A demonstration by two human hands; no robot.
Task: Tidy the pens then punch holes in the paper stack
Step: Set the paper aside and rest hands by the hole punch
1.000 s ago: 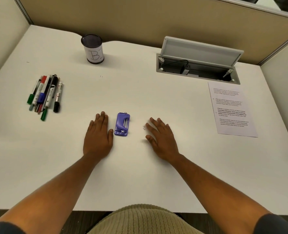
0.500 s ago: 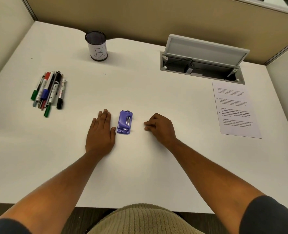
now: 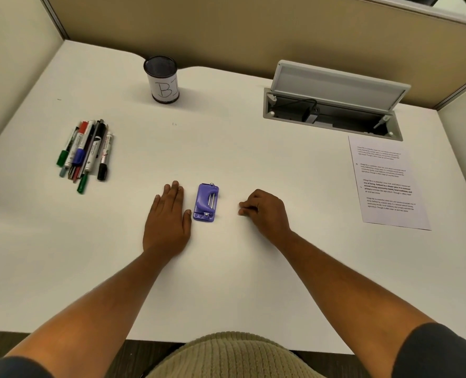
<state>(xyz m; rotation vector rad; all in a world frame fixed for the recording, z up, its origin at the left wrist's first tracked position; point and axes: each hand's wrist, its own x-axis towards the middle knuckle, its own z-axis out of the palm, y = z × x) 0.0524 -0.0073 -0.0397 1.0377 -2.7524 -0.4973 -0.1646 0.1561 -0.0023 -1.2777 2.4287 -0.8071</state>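
A small purple hole punch [image 3: 206, 202] lies on the white desk [image 3: 226, 282] between my hands. My left hand [image 3: 167, 219] rests flat and open just left of it, holding nothing. To the right of the punch my right hand [image 3: 266, 212] is curled with its fingertips pinched together on the desk; whether anything is between them is not visible. Several pens and markers [image 3: 87, 151] lie in a loose bundle at the left. A black mesh pen cup [image 3: 162, 79] with a white label stands at the back. A printed paper stack [image 3: 384, 184] lies at the right.
An open grey cable tray with a raised lid [image 3: 333, 105] is set into the desk at the back right. Beige partition walls [image 3: 226, 31] close off the back and both sides. The desk's front edge runs just above my knitted top.
My right hand has gone from flat with spread fingers to curled and pinched, at about the same spot on the desk. The left hand has stayed put. The view has shifted slightly.
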